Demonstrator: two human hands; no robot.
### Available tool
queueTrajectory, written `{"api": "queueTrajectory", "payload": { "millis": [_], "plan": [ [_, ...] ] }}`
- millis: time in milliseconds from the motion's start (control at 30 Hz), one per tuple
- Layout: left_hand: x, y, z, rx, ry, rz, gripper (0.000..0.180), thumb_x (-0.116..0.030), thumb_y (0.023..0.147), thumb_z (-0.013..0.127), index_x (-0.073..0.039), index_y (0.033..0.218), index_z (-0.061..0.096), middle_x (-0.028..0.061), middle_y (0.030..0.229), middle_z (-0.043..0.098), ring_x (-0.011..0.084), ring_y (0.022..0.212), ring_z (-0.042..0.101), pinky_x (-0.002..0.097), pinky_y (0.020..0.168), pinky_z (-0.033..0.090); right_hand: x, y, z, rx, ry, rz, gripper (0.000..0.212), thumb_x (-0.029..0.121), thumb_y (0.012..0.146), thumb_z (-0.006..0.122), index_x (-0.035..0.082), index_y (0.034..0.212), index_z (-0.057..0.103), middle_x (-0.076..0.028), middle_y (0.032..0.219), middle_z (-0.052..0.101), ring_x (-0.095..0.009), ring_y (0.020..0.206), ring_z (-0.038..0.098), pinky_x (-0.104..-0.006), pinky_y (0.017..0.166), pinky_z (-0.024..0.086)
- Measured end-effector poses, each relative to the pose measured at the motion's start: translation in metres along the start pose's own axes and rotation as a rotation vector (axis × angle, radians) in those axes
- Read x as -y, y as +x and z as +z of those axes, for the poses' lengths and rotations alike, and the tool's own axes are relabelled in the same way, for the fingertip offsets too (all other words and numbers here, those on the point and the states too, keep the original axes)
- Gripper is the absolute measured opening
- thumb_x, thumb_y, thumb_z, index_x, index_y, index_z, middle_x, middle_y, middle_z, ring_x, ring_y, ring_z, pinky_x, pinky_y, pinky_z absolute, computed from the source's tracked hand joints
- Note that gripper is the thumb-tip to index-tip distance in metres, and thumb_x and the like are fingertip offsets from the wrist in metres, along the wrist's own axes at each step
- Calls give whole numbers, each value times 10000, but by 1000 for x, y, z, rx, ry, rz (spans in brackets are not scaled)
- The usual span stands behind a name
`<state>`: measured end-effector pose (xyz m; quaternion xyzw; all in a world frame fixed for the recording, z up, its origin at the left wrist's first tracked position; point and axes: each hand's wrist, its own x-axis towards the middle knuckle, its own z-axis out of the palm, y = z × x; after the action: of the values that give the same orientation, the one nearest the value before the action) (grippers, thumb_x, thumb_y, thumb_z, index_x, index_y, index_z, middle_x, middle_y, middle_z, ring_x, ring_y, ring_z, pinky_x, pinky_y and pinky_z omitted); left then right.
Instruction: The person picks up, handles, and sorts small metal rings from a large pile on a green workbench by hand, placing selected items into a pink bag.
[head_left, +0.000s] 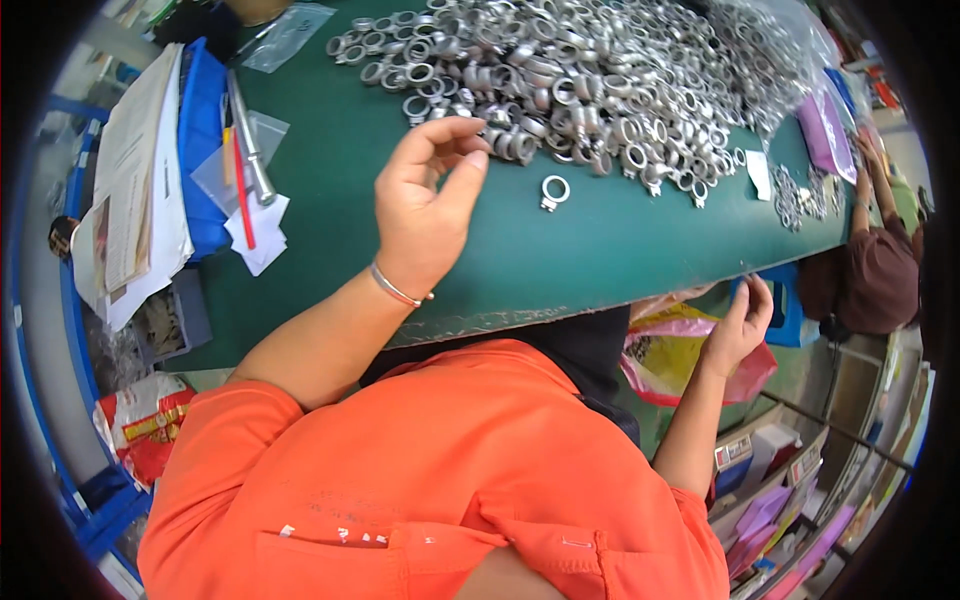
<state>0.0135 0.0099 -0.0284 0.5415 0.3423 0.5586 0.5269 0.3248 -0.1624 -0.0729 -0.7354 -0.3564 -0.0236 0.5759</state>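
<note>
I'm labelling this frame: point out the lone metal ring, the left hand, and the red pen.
lone metal ring [554, 190], head view, its loop.
left hand [425, 205], head view, palm.
red pen [243, 190], head view, mid-shaft.

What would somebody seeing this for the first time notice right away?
A big heap of silver metal rings covers the far side of the green table. The left hand hovers at the heap's near edge, fingers curled, beside a single ring lying apart. The right hand reaches below the table edge toward a pink and yellow bag.
</note>
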Motion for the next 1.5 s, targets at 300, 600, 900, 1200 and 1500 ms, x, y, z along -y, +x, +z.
{"api": "queueTrajectory", "payload": {
  "millis": [300, 600, 900, 1200, 1500],
  "plan": [
    [6, -6, 0, 163, 91, -114, 253, 46, 805, 562, 13, 1054, 534, 36, 935, 552, 92, 854, 534, 212, 759, 436, 111, -8, 147, 779, -245, -778, 176, 15, 680, 586, 75, 845, 598, -65, 895, 551, -254, 819, 504, -349, 733, 386],
    [6, -8, 1, 375, 62, -231, 246, -35, 834, 581, 30, 1072, 578, 76, 995, 559, 132, 870, 579, 233, 745, 496, 126, -34, 131, 972, 434, -25, 100, 20, 785, 616, 0, 870, 567, -81, 861, 566, -168, 761, 551, -257, 671, 449],
    [4, -10, 3, 407, -155, -400, 116, -9, 800, 627, 38, 895, 581, 51, 930, 550, 97, 810, 558, 213, 721, 487, 131, -33, 131, 809, 246, -490, 140, -34, 716, 648, 7, 831, 579, -114, 885, 569, -227, 775, 562, -283, 660, 468],
    [3, -12, 2, 480, -47, -225, 102, 46, 765, 631, 27, 864, 614, 49, 897, 543, 100, 805, 561, 203, 698, 492, 126, -35, 127, 893, 693, 264, 203, -57, 825, 542, -34, 1025, 519, -98, 942, 580, -144, 781, 570, -265, 710, 489],
    [-2, -12, 7, 362, -321, -544, 158, -61, 856, 569, 49, 969, 572, 85, 913, 615, 124, 776, 598, 241, 721, 502, 122, -42, 128, 941, 546, 196, 270, -41, 786, 610, -25, 1048, 548, -52, 896, 555, -106, 780, 568, -220, 709, 482]
  ]
}}
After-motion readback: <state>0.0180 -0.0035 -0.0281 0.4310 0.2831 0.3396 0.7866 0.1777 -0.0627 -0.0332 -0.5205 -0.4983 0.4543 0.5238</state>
